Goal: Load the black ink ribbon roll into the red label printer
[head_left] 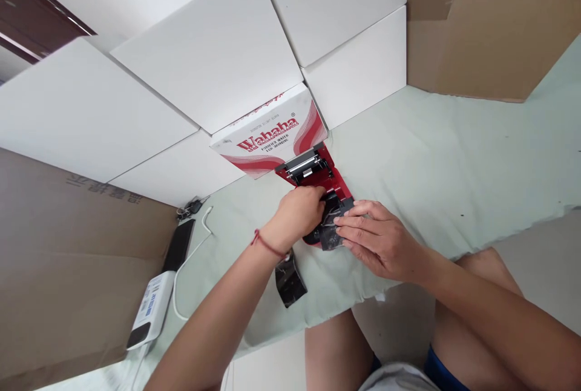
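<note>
A red case (344, 185) lies on the cloth with its lid raised, and a metal bar and roller (306, 164) show in the lid. My left hand (303, 212) reaches into the case from the left, its fingers curled, and its fingertips are hidden there. My right hand (379, 236) is at the near right side, fingers together against a thin dark glossy sheet (331, 236) that lies over the case's near end. Its thumb is out of sight. Another dark glossy piece (290, 282) lies on the cloth below my left wrist.
Behind the case stands a white and red Wahaha carton (272, 134), close to the raised lid. White boxes (218, 46) form a wall behind it. Cardboard (490, 28) stands at the right, and more cardboard (82, 258) at the left. A white power strip (152, 306) and cable lie left.
</note>
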`<state>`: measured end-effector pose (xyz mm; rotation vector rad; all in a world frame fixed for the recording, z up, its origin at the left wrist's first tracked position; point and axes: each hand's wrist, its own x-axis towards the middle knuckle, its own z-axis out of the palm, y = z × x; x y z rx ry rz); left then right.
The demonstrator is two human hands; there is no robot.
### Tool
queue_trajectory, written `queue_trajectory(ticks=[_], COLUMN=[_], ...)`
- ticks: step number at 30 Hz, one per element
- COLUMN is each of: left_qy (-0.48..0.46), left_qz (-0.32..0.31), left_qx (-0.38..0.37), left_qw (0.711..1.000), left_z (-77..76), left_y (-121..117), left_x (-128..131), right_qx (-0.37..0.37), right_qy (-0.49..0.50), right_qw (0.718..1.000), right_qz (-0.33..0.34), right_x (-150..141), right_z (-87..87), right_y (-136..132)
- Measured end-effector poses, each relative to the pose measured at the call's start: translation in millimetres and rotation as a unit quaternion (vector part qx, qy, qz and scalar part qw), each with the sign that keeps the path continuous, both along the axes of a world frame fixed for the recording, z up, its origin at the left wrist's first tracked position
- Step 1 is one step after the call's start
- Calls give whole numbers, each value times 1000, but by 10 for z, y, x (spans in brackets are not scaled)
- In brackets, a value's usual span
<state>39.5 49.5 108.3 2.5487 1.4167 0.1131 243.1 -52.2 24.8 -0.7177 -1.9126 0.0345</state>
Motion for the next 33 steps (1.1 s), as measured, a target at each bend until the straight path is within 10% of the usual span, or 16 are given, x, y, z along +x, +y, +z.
queue_trajectory(ticks=[8, 16, 21, 28, 33], left_qy=[69, -131, -226, -22, -52], left_qz=[23, 126, 7, -136, -126], left_qx=[-23, 88, 122, 48, 50], left_qw=[997, 979, 967, 989, 989], left_z=[5, 276, 479, 236, 148], left_y=[205, -471, -843, -269, -122], left_x=[190, -106, -47, 870, 1088], right_qx=[26, 30, -2, -130, -196], right_qy=[12, 84, 179, 496, 445], right_qw=[1000, 995, 975, 832, 852], right_qz=[-6, -35, -132, -213, -194], right_x=[48, 145, 347, 617, 607], right_z=[17, 63, 175, -46, -128], right_y=[-32, -47, -43, 435, 467])
